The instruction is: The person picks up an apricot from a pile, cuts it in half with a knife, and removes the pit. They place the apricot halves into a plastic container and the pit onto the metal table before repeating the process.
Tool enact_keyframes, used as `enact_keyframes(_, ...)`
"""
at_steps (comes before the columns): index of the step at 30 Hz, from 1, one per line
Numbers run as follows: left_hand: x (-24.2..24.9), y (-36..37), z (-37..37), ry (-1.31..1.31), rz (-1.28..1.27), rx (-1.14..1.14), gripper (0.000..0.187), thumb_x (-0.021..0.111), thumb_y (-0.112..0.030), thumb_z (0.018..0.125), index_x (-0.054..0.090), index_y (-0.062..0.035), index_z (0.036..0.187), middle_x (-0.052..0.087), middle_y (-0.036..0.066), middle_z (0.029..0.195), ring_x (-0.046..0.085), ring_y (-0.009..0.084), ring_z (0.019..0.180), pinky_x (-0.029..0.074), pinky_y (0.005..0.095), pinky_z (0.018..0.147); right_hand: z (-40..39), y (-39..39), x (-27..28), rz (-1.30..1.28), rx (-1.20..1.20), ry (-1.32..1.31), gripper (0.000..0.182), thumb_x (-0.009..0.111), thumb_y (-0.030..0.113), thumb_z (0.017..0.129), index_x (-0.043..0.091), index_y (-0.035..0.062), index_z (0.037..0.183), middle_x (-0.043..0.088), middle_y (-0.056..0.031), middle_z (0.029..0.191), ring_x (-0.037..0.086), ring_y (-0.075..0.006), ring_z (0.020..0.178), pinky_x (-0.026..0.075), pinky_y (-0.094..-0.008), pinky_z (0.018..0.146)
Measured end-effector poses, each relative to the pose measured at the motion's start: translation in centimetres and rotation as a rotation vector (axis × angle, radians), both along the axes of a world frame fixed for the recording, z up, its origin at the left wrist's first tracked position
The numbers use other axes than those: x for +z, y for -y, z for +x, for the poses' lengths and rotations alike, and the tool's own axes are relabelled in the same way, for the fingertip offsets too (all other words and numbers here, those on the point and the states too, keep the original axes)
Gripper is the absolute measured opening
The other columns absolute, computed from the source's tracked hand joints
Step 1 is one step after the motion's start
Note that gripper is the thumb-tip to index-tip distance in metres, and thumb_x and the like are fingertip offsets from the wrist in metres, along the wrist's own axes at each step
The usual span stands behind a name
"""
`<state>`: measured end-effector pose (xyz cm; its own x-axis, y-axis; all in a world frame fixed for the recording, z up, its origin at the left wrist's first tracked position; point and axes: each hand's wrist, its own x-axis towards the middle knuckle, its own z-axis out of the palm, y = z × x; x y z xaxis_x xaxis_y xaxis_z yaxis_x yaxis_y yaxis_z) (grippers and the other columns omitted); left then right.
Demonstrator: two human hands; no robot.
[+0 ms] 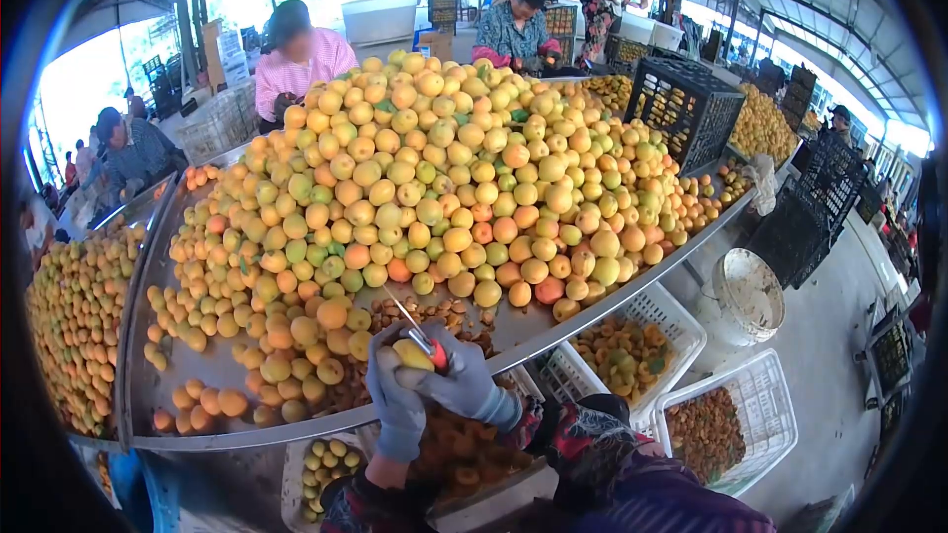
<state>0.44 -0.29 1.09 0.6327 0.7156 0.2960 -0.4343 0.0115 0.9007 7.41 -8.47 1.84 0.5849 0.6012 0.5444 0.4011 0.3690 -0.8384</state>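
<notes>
My left hand [397,407], in a grey glove, is closed around a yellow apricot [412,354] just above the near edge of the metal table [513,321]. My right hand [466,382], also gloved, grips a small knife [437,354] with a red handle. Its thin blade points up and away, toward the fruit. Both hands meet at the apricot, and part of it is hidden by the fingers. A big heap of whole apricots [425,178] rises behind them. Apricot pits [444,315] lie scattered on the table just beyond my hands.
Below the table edge, one white crate [681,331] contains split apricots and another [780,405] brown pits. A white bucket [748,298] stands to their right. A black crate [683,111] sits on the table's far right. Several people work around the tables.
</notes>
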Motion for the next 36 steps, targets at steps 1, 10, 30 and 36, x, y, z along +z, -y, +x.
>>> enact_keyframes(1, -0.4, -0.4, -0.1, 0.005, 0.002, 0.004, 0.031, 0.045, -0.020, 0.090, 0.053, 0.0004, 0.112, 0.059, 0.006, 0.101, 0.053, 0.0144, 0.092, 0.043, 0.0287, 0.085, -0.3, 0.2, 1.1, -0.094, -0.048, 0.061, 0.050, 0.074, 0.029, 0.077, 0.056, 0.0080, 0.118, 0.064, -0.0084, 0.086, 0.064, -0.0160, 0.077, 0.050, -0.0275, 0.072)
enact_keyframes(10, -3.2, -0.7, -0.4, -0.188, 0.593, 0.332, 0.033, 0.051, -0.029, 0.091, 0.053, -0.0009, 0.108, 0.058, 0.004, 0.087, 0.057, 0.0158, 0.076, 0.047, 0.0291, 0.071, 1.0, -0.3, 1.0, -0.181, -0.184, 0.404, 0.036, 0.075, 0.032, 0.074, 0.060, 0.0108, 0.098, 0.056, -0.0075, 0.059, 0.061, -0.0249, 0.052, 0.047, -0.0321, 0.048)
enact_keyframes(30, -5.4, -1.2, 2.3, -0.038, -0.143, 0.008, 0.033, 0.039, -0.036, 0.099, 0.056, -0.0078, 0.094, 0.057, 0.000, 0.084, 0.053, 0.0089, 0.074, 0.045, 0.0245, 0.069, 2.0, 0.1, -1.7, -0.334, -0.234, 0.105, 0.032, 0.060, 0.034, 0.089, 0.055, 0.0075, 0.107, 0.058, -0.0123, 0.067, 0.060, -0.0313, 0.063, 0.047, -0.0330, 0.059)
enact_keyframes(36, 0.0, -0.1, 1.5, 0.114, -0.590, 0.096, 0.033, 0.048, -0.043, 0.095, 0.055, -0.0105, 0.093, 0.056, -0.002, 0.083, 0.054, 0.0086, 0.072, 0.045, 0.0237, 0.061, 3.3, -0.8, -1.7, -0.523, -0.335, 0.052, 0.031, 0.053, 0.033, 0.092, 0.054, 0.0073, 0.109, 0.062, -0.0142, 0.073, 0.061, -0.0339, 0.067, 0.047, -0.0391, 0.060)
